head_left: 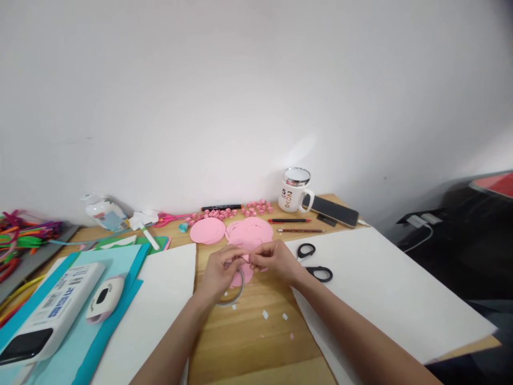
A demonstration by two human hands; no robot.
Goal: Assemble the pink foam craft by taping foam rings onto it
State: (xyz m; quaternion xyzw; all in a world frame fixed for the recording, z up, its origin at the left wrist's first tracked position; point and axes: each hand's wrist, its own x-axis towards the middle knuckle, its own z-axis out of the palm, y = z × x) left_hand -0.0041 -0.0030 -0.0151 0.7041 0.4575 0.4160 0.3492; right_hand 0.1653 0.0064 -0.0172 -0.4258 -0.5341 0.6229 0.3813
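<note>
My left hand (pixel 222 270) and my right hand (pixel 274 260) meet over the middle of the table, both with fingertips pinched together. Between them is a small piece of pink paper (pixel 246 258), mostly covered by the fingers. A roll of tape (pixel 240 293) shows just under my left hand; whether it touches the hand I cannot tell. Behind the hands lie overlapping pink paper circles (pixel 250 232), with another stack of pink circles (pixel 207 231) to their left. Black-handled scissors (pixel 321 274) rest to the right, their blades hidden by my right hand and arm.
Small rolled pink paper pieces (pixel 212 214) lie along the wall near a black marker (pixel 221 207). A white mug (pixel 294 192), a phone (pixel 334 210) and pencils (pixel 302 231) are at the back right. White sheets (pixel 385 283) flank both arms. Paper scraps (pixel 265 315) dot the wood.
</note>
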